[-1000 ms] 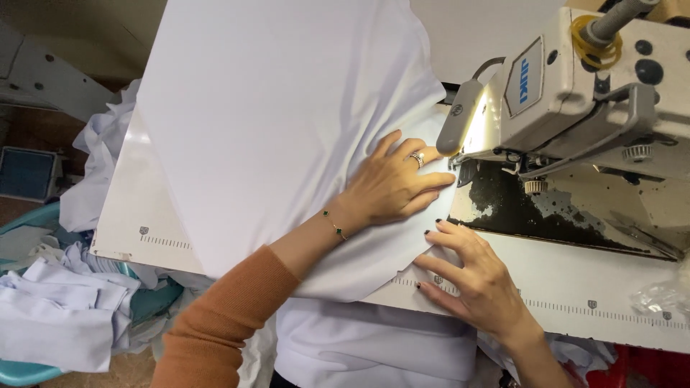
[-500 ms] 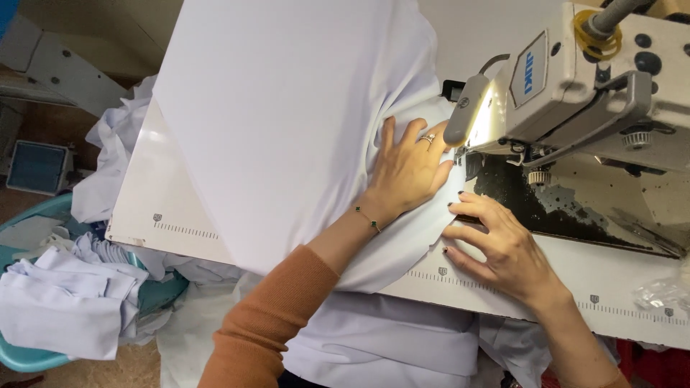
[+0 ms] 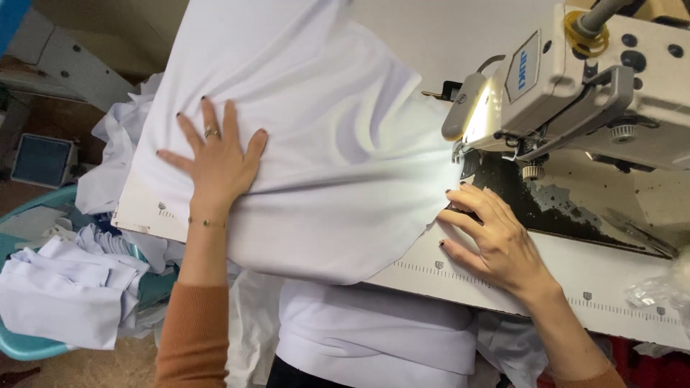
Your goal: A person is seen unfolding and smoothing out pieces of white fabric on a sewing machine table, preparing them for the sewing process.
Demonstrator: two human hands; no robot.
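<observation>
The left hand (image 3: 215,162) is lying flat on the white fabric (image 3: 323,144), its fingers (image 3: 208,115) spreading wide and gripping nothing, pressing the cloth against the white surface (image 3: 604,276). The right hand (image 3: 496,241) is resting at the fabric's edge just beside the sewing machine (image 3: 575,79), its fingers (image 3: 467,205) bending loosely and touching the cloth without closing on it. A pile of white pieces (image 3: 65,287) is sitting in a teal basket (image 3: 29,345) at the lower left.

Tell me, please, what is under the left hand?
The left hand lies flat on the white fabric, fingers spread. Under the fabric is the white sewing table, whose edge shows below the wrist. Whatever else lies beneath the cloth is covered.
</observation>
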